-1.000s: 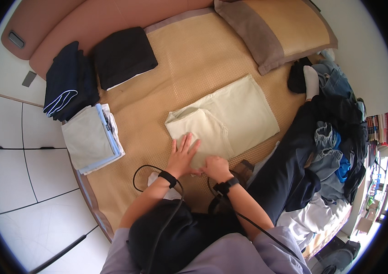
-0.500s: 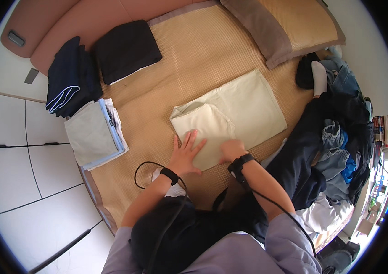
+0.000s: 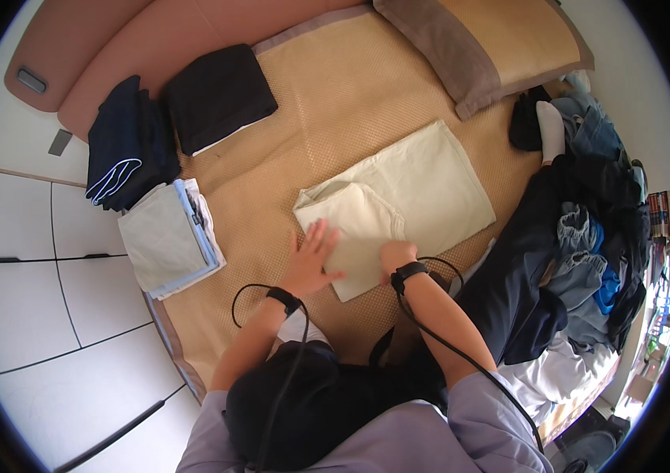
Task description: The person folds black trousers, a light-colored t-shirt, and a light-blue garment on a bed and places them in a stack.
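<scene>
A pale cream garment [image 3: 445, 181] lies folded flat on the woven bed mat, one part turned over at its left end; its exact kind is not clear. Over its near left edge, my left hand [image 3: 309, 256] is spread with fingers apart, holding nothing. My right hand [image 3: 398, 258] is curled closed at the garment's near edge, and its fingertips are hidden. Each wrist wears a black band with a cable.
To the left are a stack of light folded clothes [image 3: 161, 240], navy folded clothes [image 3: 118, 142] and a black folded garment [image 3: 220, 94]. A pillow [image 3: 524, 47] lies at the far right. Loose clothes [image 3: 579, 268] heap along the right side. White cabinets [image 3: 15, 307] stand left.
My left hand has slid a little left, partly off the garment. My right hand stays at the near edge, and the garment lies almost as before. The view has shifted slightly.
</scene>
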`<state>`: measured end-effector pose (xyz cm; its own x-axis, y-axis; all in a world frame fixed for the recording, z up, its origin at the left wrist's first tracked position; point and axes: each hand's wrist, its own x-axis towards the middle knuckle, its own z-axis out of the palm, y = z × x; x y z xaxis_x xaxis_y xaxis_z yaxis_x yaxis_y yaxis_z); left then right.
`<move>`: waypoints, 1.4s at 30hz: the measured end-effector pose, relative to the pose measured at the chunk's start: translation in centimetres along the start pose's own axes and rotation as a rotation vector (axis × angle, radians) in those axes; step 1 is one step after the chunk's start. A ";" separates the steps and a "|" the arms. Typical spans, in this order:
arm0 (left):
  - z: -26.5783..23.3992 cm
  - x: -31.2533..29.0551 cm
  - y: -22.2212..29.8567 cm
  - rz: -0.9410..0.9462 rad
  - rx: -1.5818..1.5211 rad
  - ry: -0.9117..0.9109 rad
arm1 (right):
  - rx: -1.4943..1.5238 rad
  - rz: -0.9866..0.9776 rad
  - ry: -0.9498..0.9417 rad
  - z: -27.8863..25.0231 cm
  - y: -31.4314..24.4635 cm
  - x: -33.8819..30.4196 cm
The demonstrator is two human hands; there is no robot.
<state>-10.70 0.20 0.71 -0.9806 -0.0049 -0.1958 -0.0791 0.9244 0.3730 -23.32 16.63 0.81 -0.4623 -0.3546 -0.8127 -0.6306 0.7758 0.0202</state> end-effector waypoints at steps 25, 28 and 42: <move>-2.1 3.8 -3.8 -0.110 0.193 0.010 | 0.383 -0.232 0.320 4.5 -9.2 -1.7; -2.6 3.9 -4.1 -0.116 0.207 -0.015 | 0.278 -0.293 0.403 5.3 -9.1 -3.3; -1.0 2.4 -3.7 -0.248 -0.075 0.419 | 0.242 -0.346 0.467 8.3 -8.6 -4.2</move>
<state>-12.90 -3.62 -0.28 -0.9169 -0.3889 0.0892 -0.3171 0.8460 0.4286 -10.76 15.76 -0.83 -0.5144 -0.7544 -0.4078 -0.6589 0.6521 -0.3750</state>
